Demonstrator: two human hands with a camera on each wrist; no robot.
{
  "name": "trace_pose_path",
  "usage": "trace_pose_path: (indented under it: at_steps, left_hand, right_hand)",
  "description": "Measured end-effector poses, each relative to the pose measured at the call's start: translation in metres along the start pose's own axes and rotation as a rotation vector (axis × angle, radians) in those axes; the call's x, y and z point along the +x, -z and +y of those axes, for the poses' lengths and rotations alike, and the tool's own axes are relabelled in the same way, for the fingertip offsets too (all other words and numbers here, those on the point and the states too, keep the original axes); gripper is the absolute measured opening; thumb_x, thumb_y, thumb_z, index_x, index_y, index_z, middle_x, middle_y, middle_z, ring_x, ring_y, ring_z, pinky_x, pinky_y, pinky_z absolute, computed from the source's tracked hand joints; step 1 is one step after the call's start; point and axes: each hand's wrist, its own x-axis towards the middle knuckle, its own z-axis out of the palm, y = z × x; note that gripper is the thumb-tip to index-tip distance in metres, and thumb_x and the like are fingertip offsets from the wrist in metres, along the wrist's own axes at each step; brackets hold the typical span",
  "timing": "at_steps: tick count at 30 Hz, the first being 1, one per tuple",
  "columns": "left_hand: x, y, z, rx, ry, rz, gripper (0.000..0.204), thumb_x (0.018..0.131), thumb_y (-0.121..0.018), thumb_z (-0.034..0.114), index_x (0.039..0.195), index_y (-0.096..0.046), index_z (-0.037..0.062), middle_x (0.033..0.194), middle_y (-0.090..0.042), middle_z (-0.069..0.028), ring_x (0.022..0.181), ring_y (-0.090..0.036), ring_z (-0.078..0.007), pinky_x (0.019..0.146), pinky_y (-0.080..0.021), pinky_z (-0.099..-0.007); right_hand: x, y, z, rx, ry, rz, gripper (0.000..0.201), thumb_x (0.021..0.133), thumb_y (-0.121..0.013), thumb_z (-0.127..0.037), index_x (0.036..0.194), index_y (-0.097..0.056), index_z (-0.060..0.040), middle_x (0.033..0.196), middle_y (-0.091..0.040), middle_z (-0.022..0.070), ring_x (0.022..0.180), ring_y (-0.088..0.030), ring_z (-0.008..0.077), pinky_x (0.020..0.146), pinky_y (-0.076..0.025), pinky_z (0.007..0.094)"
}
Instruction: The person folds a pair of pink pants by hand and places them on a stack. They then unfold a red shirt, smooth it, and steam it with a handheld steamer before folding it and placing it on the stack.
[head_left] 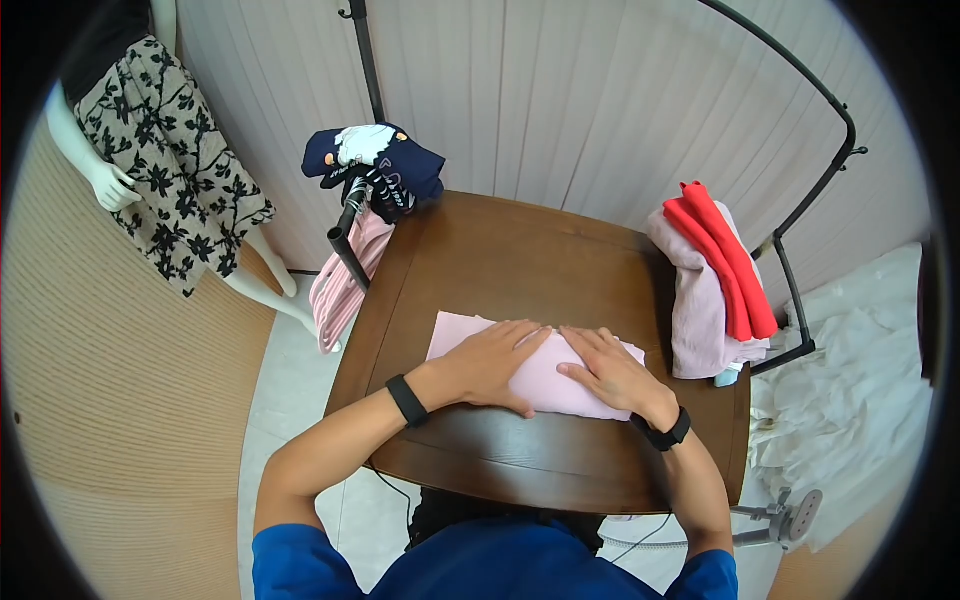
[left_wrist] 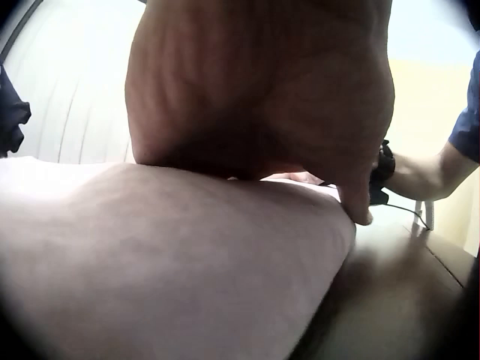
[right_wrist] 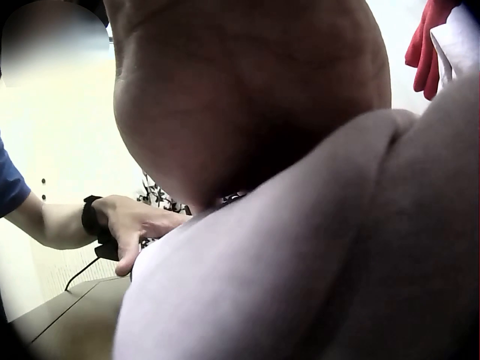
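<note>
A folded pink cloth garment (head_left: 560, 385) lies flat near the front of the brown wooden table (head_left: 520, 250). My left hand (head_left: 490, 365) rests on its left part, fingers spread toward the middle and thumb at the near edge. On the right part, my right hand (head_left: 610, 370) presses down with straight fingers, its fingertips near the left hand's. Close up in the left wrist view, the left palm (left_wrist: 255, 90) sits over the pale cloth (left_wrist: 165, 247). The right wrist view shows the right palm (right_wrist: 247, 90) above a thick fold of the cloth (right_wrist: 247, 262).
Folded clothes, with a red garment (head_left: 720, 265) on top, are stacked at the table's right edge. Navy clothing (head_left: 395, 165) hangs over a black rack at the back left, with pink striped fabric (head_left: 350, 280) below. A mannequin (head_left: 180, 170) stands left; white fabric (head_left: 850, 390) lies right.
</note>
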Motion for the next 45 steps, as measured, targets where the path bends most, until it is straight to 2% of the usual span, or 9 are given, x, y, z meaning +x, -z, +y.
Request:
trace_pose_path:
  at_steps: [5,13,16,23,29,32,34,39,45]
  left_hand:
    - [0.003,-0.002,-0.001,-0.010,0.038,-0.049,0.123,0.062,-0.088,0.059,0.154,-0.033,-0.0013,0.149,-0.041,-0.0269,0.137,-0.041,-0.0418,0.115,-0.036,-0.0468]
    - [0.003,0.004,0.024,0.027,-0.025,-0.183,0.114,0.051,-0.096,0.035,0.147,-0.042,0.0060,0.125,-0.052,-0.0213,0.120,-0.050,-0.0394,0.108,-0.040,-0.0475]
    - [-0.002,0.006,0.034,0.049,-0.014,-0.213,0.120,0.049,-0.097,0.040,0.148,-0.041,0.0031,0.127,-0.052,-0.0217,0.122,-0.049,-0.0388,0.110,-0.039,-0.0481]
    - [-0.019,0.016,0.050,0.024,-0.129,0.091,0.099,0.067,-0.089,0.043,0.147,-0.043,0.0045,0.128,-0.050,-0.0208,0.121,-0.047,-0.0388,0.120,-0.028,-0.0542]
    - [-0.050,0.042,0.061,0.016,0.131,0.518,0.068,0.085,-0.075,0.027,0.143,-0.047,0.0042,0.132,-0.047,-0.0192,0.127,-0.044,-0.0367,0.118,-0.031,-0.0477]
    - [-0.064,0.018,0.071,-0.228,0.304,0.744,0.063,0.086,-0.075,0.020,0.140,-0.047,0.0039,0.133,-0.046,-0.0150,0.130,-0.043,-0.0317,0.116,-0.032,-0.0442]
    - [-0.055,-0.004,0.087,-0.965,0.419,0.894,0.063,0.087,-0.076,0.019,0.139,-0.044,0.0036,0.135,-0.045,-0.0109,0.132,-0.043,-0.0267,0.116,-0.033,-0.0427]
    - [-0.043,-0.008,0.112,-1.647,0.444,0.508,0.062,0.091,-0.075,0.019,0.141,-0.043,0.0025,0.134,-0.053,-0.0122,0.132,-0.049,-0.0247,0.114,-0.037,-0.0418]
    - [-0.036,0.006,0.123,-1.984,0.608,0.529,0.059,0.092,-0.074,0.021,0.141,-0.047,0.0025,0.133,-0.058,-0.0128,0.126,-0.055,-0.0253,0.108,-0.045,-0.0434]
  right_hand:
    - [0.005,-0.003,-0.002,-0.051,-0.063,-0.023,0.064,0.099,-0.058,-0.046,0.138,-0.052,0.0060,0.129,-0.056,0.0266,0.112,-0.052,0.0400,0.098,-0.044,0.0458]
    - [0.011,0.008,-0.009,0.223,-0.373,-0.551,0.078,0.076,-0.075,-0.068,0.110,-0.072,0.0020,0.106,-0.064,0.0219,0.102,-0.060,0.0390,0.094,-0.046,0.0443]
    - [-0.006,-0.016,0.006,0.098,-0.046,-0.220,0.075,0.080,-0.073,-0.066,0.116,-0.070,-0.0003,0.094,-0.068,0.0204,0.090,-0.065,0.0367,0.088,-0.050,0.0431]
    - [-0.032,0.012,-0.033,0.519,-0.286,-0.258,0.057,0.094,-0.068,-0.047,0.128,-0.060,-0.0024,0.084,-0.067,0.0172,0.077,-0.065,0.0298,0.076,-0.051,0.0398]
    - [-0.054,0.021,-0.052,0.533,-0.279,-0.013,0.036,0.098,-0.066,-0.035,0.113,-0.059,-0.0021,0.086,-0.066,0.0189,0.073,-0.064,0.0266,0.070,-0.049,0.0366]
    - [-0.059,0.015,-0.057,0.542,-0.287,0.289,0.031,0.101,-0.064,-0.030,0.107,-0.055,-0.0013,0.082,-0.065,0.0199,0.069,-0.063,0.0280,0.068,-0.049,0.0379]
    - [-0.061,0.015,-0.060,0.614,-0.312,0.421,0.030,0.101,-0.064,-0.028,0.107,-0.054,-0.0003,0.079,-0.063,0.0150,0.071,-0.058,0.0172,0.069,-0.048,0.0340]
    - [-0.060,0.003,-0.080,0.874,-0.280,0.445,0.026,0.101,-0.064,-0.024,0.105,-0.053,-0.0001,0.082,-0.063,0.0117,0.078,-0.058,0.0118,0.072,-0.047,0.0325]
    - [-0.068,0.001,-0.103,0.575,-0.279,0.418,0.018,0.102,-0.061,-0.018,0.101,-0.053,-0.0020,0.059,-0.050,0.0220,0.047,-0.052,0.0373,0.046,-0.040,0.0387]
